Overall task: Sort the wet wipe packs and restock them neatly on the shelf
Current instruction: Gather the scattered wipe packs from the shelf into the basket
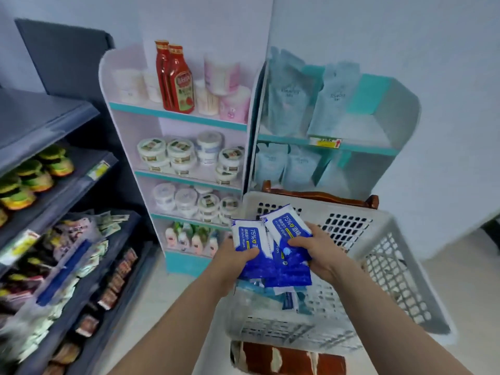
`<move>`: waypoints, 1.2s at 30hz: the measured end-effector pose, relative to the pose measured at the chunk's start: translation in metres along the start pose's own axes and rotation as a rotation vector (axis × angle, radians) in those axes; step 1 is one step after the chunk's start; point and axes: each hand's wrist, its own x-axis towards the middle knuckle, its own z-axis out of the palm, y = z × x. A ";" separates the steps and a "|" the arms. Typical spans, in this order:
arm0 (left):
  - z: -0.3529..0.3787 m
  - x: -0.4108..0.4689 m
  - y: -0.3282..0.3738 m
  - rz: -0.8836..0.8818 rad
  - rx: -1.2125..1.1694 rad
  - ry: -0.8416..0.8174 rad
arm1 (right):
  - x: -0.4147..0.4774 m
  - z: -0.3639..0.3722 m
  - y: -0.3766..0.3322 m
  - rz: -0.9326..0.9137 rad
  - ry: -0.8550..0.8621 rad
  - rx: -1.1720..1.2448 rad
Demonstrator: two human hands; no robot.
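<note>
We judge the task to be at an early stage: sorting is under way and no restocking shows yet. Beneath the hands and stretching to their right sits a white perforated basket [392,266]. A loose heap of paler packs [270,297] lies inside it, directly below the grip, waiting to be sorted. Above that heap we hold a fan of blue wet wipe packs [290,269] printed "75%" and "Alcohol Wipes". Our left hand [238,255] grips one pack with the thumb across its face. Our right hand [316,253] clasps at least two overlapping packs, fingers curled over their front. The two bundles touch. None of these blue packs appears on any shelf in view, so all the placing is left to do, and we cannot tell which shelf is meant for them.

Pale bluish walls [405,36] rise beyond the hands. Well to the left of the grip runs a dark shelving unit [67,185] of snack packets. Ahead of the left hand stands a white shelf unit [178,117] with teal edges, carrying two red sauce bottles [176,77], round tubs [178,152] and small bottles lowest down. Ahead of the right hand, a second teal-edged unit [324,146] holds pale blue pouches [286,96]. The basket seems to rest on a wooden chair [319,196], its back rail just beyond the grip. A pale floor [162,293] shows left of the forearms.
</note>
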 end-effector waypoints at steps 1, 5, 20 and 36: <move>0.014 0.014 -0.010 -0.025 -0.016 0.028 | 0.016 -0.014 0.005 0.021 0.000 -0.004; 0.050 0.060 -0.043 -0.120 -0.032 0.167 | 0.076 -0.049 0.024 0.102 -0.056 -0.062; 0.055 0.129 -0.101 -0.191 0.570 0.433 | 0.190 -0.047 0.093 0.063 -0.121 -0.477; 0.061 0.057 -0.031 0.007 0.798 0.527 | 0.122 -0.014 0.031 -0.338 -0.193 -0.967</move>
